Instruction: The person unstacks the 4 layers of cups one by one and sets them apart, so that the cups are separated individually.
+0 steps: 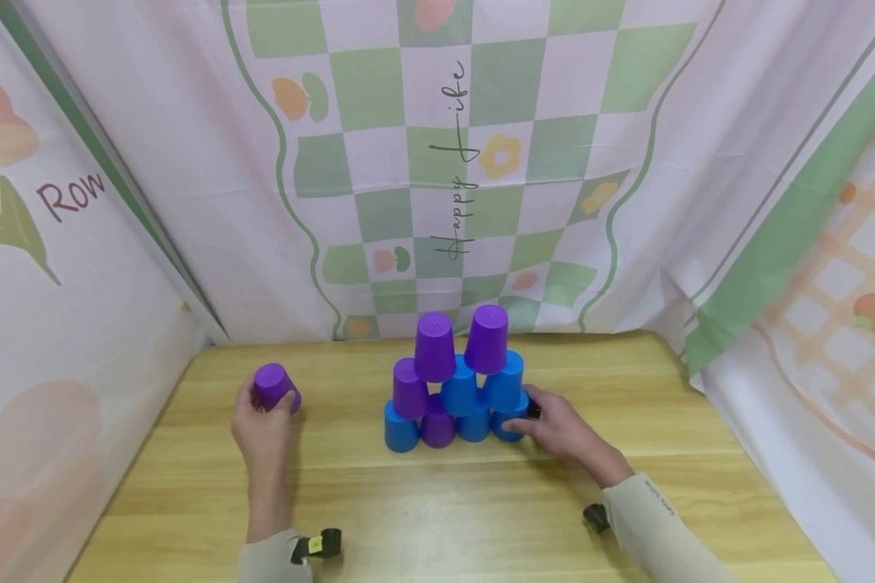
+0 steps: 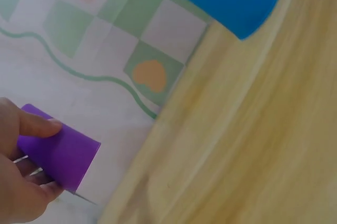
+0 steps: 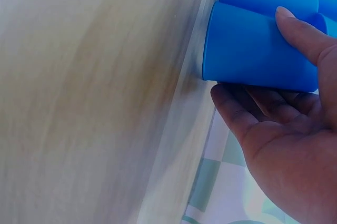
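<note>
A purple cup, upside down, is held in my left hand at the left of the table, its thumb on one side and fingers on the other. Right of it stands a pyramid of upside-down cups. Its bottom row mixes blue with one purple cup; above are a purple cup and two blue cups. Two purple cups top it, side by side. My right hand grips the rightmost blue cup of the bottom row, thumb on its near side, fingers along its outer side.
The wooden table runs back to a hanging checked cloth, close behind the pyramid. Patterned cloths also hang at the left and right. A black wrist camera sits by the left sleeve, another by the right.
</note>
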Tool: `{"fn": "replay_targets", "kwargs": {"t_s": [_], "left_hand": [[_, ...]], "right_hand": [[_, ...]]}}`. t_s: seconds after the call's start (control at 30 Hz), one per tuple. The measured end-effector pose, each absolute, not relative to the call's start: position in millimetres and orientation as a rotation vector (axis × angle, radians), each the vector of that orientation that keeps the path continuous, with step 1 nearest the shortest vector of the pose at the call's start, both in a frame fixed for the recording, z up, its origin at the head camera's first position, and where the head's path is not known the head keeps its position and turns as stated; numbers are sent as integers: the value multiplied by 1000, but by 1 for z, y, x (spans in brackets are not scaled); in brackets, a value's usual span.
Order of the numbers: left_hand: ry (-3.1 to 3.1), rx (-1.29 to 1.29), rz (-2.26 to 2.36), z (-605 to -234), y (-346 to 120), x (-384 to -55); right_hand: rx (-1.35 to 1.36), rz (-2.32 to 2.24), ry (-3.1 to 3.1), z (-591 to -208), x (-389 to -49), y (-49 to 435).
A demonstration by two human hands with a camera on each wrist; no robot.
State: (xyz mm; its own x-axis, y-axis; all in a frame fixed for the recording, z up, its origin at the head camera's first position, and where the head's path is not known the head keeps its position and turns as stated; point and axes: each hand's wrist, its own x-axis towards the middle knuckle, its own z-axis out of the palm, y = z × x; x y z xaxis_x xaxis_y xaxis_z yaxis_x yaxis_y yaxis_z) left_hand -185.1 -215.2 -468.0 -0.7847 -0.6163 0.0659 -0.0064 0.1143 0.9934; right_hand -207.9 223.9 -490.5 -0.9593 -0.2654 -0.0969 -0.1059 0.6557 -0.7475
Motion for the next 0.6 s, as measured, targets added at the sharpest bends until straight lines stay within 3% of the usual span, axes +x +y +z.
{"fn": "replay_targets", "kwargs": {"t_s": [0.6], "left_hand": [[-1897,763,-1662,-482,-245,-181]], "right_hand": [[-341,-1180,2682,-490,-209,223]]}}
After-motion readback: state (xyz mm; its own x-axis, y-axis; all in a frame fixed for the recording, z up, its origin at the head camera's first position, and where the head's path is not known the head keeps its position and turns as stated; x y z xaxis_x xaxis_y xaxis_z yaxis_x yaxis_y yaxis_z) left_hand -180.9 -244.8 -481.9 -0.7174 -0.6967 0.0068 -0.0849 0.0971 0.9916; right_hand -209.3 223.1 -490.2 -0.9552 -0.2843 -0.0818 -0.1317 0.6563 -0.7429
